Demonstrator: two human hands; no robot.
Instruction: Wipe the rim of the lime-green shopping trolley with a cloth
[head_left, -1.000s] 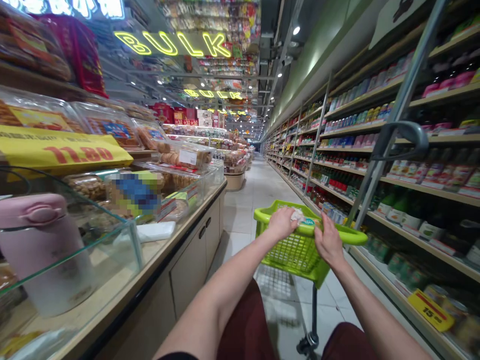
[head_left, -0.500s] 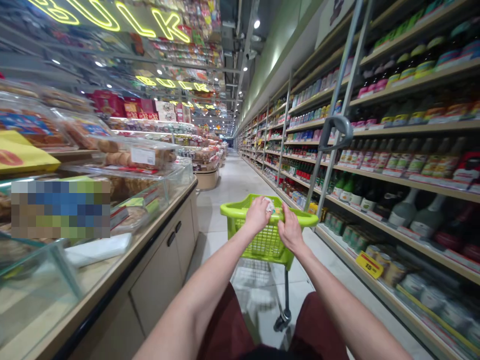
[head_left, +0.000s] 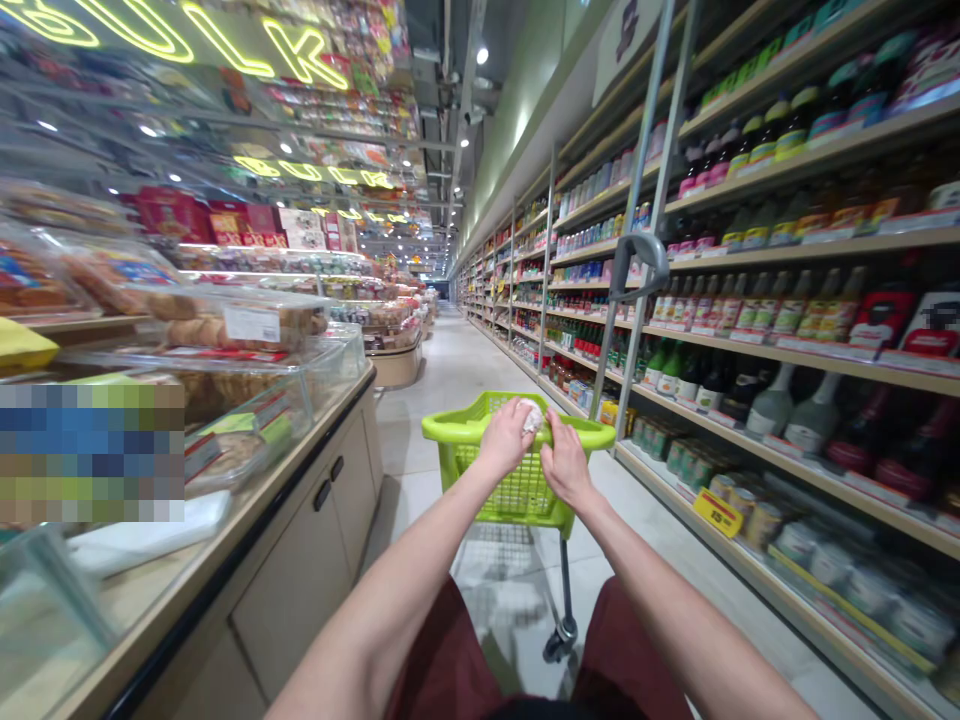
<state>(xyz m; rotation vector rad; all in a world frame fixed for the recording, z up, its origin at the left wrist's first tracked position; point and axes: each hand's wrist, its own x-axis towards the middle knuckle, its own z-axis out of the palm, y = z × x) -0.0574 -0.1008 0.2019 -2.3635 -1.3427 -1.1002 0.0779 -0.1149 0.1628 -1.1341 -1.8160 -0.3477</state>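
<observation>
In front of me is a lime-green shopping cart (head_left: 480, 425) with a lattice basket on a grey wheeled frame. My left hand (head_left: 502, 436) is closed at the middle of its near rim, with a crumpled white wad (head_left: 532, 416), tissue-like, at its fingertips. Just right of the wad, my right hand (head_left: 567, 460) lies over the same rim, its fingers bent over the edge and partly hidden. The two hands are close together but apart. What lies inside the basket cannot be made out.
A glass-topped counter (head_left: 300, 370) with packaged baked goods runs along the left. On the right stand long shelves (head_left: 795, 345) of bottles and cans, with a grey-handled metal ladder (head_left: 636, 265) leaning there. The tiled aisle (head_left: 465, 345) stretches ahead between them.
The view has turned slightly right and the cart has advanced a little along the aisle. Nearby counter goods have slid left in view. Both hands stay at the cart's rim.
</observation>
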